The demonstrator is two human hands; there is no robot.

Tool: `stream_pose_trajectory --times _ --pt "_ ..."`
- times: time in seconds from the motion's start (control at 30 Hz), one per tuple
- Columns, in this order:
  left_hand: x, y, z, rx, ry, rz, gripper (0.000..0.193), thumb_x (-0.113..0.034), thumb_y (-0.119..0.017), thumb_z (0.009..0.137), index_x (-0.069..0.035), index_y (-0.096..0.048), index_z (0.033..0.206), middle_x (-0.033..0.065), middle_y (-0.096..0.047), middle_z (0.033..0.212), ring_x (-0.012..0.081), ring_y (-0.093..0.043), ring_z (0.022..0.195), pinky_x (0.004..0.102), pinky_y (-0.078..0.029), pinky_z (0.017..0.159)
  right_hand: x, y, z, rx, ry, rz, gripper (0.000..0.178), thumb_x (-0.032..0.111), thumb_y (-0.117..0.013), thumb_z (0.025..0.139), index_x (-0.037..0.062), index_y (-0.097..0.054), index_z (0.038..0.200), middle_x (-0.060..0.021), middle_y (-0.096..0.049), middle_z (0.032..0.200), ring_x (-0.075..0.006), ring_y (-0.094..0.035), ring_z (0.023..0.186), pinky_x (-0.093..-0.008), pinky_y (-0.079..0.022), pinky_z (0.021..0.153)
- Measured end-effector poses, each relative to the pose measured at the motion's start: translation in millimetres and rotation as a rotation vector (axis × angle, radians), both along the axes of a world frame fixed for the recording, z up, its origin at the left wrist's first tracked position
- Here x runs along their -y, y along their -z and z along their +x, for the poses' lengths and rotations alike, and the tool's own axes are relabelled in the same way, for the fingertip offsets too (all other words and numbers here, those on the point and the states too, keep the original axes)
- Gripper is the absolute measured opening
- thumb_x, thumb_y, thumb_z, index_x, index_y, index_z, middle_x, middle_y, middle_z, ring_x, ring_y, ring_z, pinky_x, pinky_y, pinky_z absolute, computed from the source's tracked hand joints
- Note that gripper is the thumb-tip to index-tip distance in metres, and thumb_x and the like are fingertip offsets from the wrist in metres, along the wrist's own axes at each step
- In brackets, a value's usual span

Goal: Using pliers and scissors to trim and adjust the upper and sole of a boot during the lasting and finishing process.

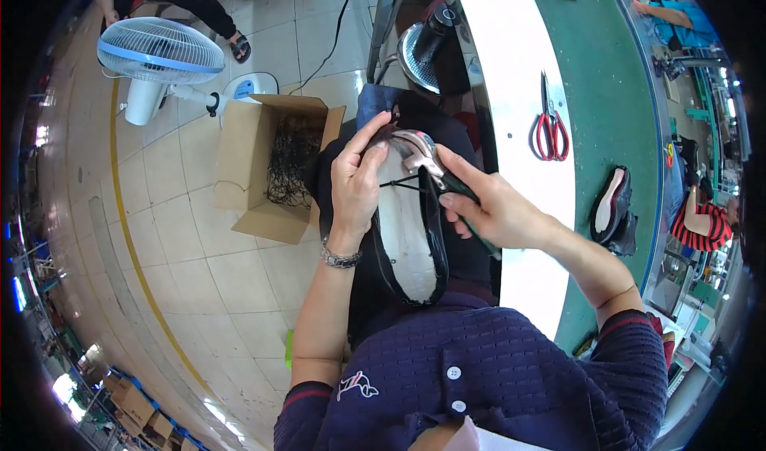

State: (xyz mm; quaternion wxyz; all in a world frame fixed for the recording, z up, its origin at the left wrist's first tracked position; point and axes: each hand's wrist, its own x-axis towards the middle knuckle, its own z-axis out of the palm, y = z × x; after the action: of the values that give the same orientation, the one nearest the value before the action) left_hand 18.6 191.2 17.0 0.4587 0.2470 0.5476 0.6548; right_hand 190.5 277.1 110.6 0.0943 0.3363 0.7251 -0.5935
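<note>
Over my lap lies a black shoe upper (436, 248) with a long white sole-shaped piece (407, 240) inside its edges. A thin black cord (401, 183) crosses it near the far end. My left hand (355, 184) grips that far end, thumb on top. In my right hand (499, 208) is a pair of pincers (423, 157) with a shiny metal head and dark green handle. The head rests at the far end of the shoe, close to my left fingertips. What its jaws hold, if anything, is hidden.
Red-handled scissors (550, 136) lie on the white bench (515, 76) at my right. Beyond it runs a green belt (594, 108) carrying another black shoe (610, 204). On my left stand an open cardboard box (239, 160) of black cords and a fan (159, 48). Other people sit nearby.
</note>
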Motion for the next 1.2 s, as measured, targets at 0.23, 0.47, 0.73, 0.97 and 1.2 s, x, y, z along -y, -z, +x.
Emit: stream_pose_trajectory --times 0.23,0.47,0.73,0.97,1.2 --pt "-6 -7 -4 0.235 -0.048 -0.101 0.034 -0.016 -0.054 0.098 0.001 -0.059 0.126 0.0059 -0.064 0.112 0.0093 -0.058 0.097 0.0222 -0.044 0.089 -8 -15 -6 0.253 -0.197 0.229 0.061 0.007 -0.046 0.098 0.0103 -0.018 0.152 -0.0115 -0.063 0.068 -0.0209 -0.064 0.060 -0.0362 -0.053 0.065" --pt "0 7 -4 -0.054 0.031 -0.046 0.031 -0.017 -0.053 0.099 0.001 -0.061 0.123 0.0039 -0.065 0.113 0.0087 -0.057 0.097 0.0220 -0.044 0.088 -16 -52 -21 0.336 -0.401 0.423 0.062 0.011 -0.054 0.094 0.0138 -0.026 0.149 -0.0217 -0.063 0.069 -0.0386 -0.065 0.062 -0.0455 -0.052 0.060" --pt "5 14 -14 -0.048 0.129 0.008 0.036 -0.016 -0.049 0.099 0.000 -0.054 0.131 0.0068 -0.062 0.122 0.0117 -0.056 0.108 0.0244 -0.041 0.095 -3 -25 -29 0.169 -0.223 0.677 0.067 0.006 -0.057 0.090 0.0160 -0.027 0.149 -0.0276 -0.064 0.097 -0.0433 -0.066 0.077 -0.0488 -0.053 0.069" --pt "8 10 -14 -0.046 0.197 0.037 0.040 -0.014 -0.048 0.099 -0.001 -0.049 0.137 0.0059 -0.057 0.128 0.0119 -0.052 0.114 0.0253 -0.038 0.100 1 4 -24 0.103 -0.288 0.822 0.073 0.008 -0.057 0.091 0.0215 -0.020 0.152 -0.0177 -0.063 0.073 -0.0361 -0.064 0.062 -0.0445 -0.053 0.059" --pt "10 4 -20 0.110 0.263 0.008 0.050 -0.008 -0.052 0.093 -0.002 -0.043 0.142 0.0051 -0.058 0.121 0.0094 -0.055 0.102 0.0233 -0.043 0.092 -1 5 -23 -0.239 -0.139 0.885 0.071 0.011 -0.055 0.092 0.0227 -0.020 0.152 -0.0184 -0.065 0.077 -0.0358 -0.064 0.060 -0.0445 -0.052 0.056"
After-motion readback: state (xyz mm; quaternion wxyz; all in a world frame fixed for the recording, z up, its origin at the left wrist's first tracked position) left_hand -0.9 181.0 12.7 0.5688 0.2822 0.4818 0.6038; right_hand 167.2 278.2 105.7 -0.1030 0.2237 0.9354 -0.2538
